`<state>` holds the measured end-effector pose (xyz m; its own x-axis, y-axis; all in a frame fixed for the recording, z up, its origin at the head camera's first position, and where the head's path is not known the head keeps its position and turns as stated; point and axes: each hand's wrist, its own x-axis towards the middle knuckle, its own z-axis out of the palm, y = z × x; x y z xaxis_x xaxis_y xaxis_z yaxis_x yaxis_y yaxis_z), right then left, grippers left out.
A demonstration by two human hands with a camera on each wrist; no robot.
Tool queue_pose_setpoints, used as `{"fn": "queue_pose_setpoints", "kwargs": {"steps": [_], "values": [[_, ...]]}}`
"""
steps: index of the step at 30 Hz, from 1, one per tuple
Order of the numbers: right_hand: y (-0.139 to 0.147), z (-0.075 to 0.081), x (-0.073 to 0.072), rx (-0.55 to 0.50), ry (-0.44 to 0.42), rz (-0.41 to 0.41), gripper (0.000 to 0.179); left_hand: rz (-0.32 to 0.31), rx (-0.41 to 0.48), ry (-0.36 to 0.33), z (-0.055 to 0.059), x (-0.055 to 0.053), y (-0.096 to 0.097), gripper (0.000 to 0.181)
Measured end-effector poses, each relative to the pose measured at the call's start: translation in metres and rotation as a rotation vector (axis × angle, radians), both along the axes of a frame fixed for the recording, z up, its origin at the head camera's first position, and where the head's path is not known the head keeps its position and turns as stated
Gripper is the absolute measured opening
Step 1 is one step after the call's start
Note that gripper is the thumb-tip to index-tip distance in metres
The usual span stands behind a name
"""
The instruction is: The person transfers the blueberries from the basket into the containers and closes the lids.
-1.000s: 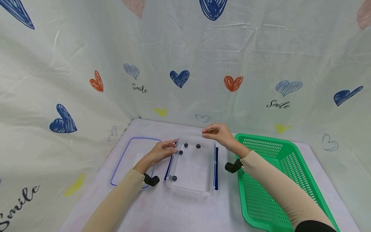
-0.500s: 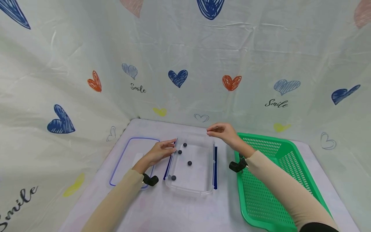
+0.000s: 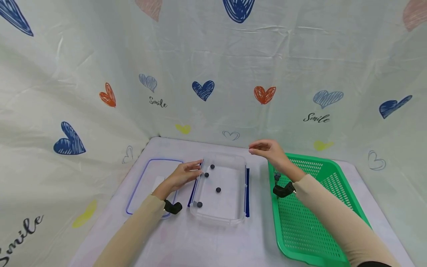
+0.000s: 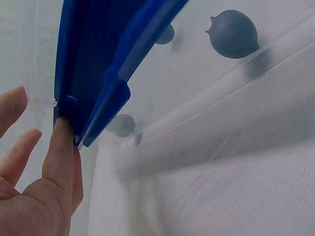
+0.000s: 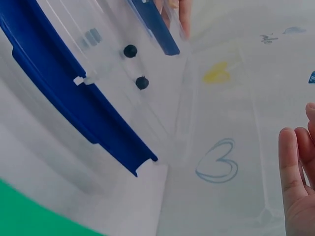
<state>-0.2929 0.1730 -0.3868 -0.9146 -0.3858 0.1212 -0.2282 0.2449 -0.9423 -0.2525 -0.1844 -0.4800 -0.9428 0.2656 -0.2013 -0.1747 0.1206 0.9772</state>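
A clear plastic box with blue side latches stands mid-table. Several small dark balls lie in it; one ball, seen through the wall in the left wrist view, shows little points. My left hand touches the box's left rim with fairly straight fingers. In the left wrist view a fingertip is against a blue latch. My right hand hangs in the air right of the box's far end, above the table's back edge. Its fingers bend softly, and nothing shows between them.
To the left lies a clear lid with a blue edge, partly behind the left arm. A green slotted basket stands on the right under the right forearm, with dark balls at its left side. A heart-printed curtain backs the table.
My right hand has moved right, away from the box. One dark ball has shifted from the box's far right toward its middle. The left hand has stayed at the rim.
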Motion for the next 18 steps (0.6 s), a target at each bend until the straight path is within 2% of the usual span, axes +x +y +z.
{"fn": "queue_pose_setpoints", "kwargs": {"steps": [12,18], "values": [[0.035,-0.002,0.004,-0.003,-0.010,-0.094,0.033,0.003,-0.004,-0.006,-0.002,-0.002,-0.001,0.060],[0.052,-0.008,0.007,0.013,0.004,-0.113,0.032,0.002,-0.008,-0.008,-0.002,-0.002,-0.001,0.060]]}}
